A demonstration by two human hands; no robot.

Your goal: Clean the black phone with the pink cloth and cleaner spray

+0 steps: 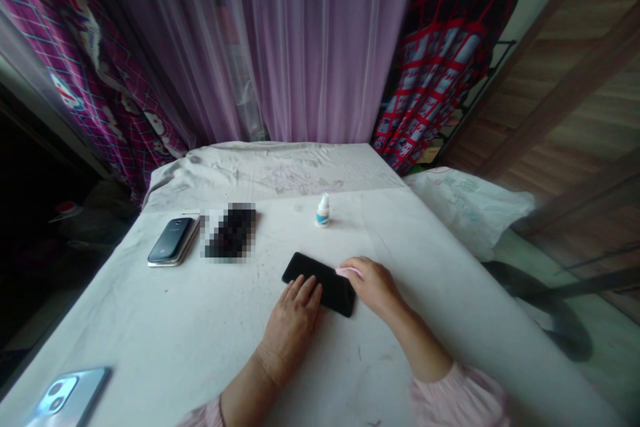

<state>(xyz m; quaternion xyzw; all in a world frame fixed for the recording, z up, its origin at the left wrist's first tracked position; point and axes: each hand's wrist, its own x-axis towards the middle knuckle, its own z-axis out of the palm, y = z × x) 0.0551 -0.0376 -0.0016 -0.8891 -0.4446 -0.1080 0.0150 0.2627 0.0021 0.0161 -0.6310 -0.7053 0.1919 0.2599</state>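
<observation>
A smartphone point(334, 290) with a dark screen lies face up on the white cloth, slanting down to the right. My left hand point(295, 310) rests on its near long edge, with the fingers stretched flat over the screen. At the phone's right end, my right hand point(375, 283) is closed in a pinch. Between its thumb and fingers is a thin, pale pink cloth point(349, 271), mostly hidden by the hand. Beyond the phone stands a small white spray bottle point(323, 211) with a blue label, upright.
Two stacked phones point(173, 240) lie at the left, beside a pixelated dark object point(231, 232). A silver-blue phone point(70, 397) lies camera side up at the near left corner. The tablecloth point(200, 327) is wrinkled at the far end. A white plastic bag point(460, 207) sits off the right edge.
</observation>
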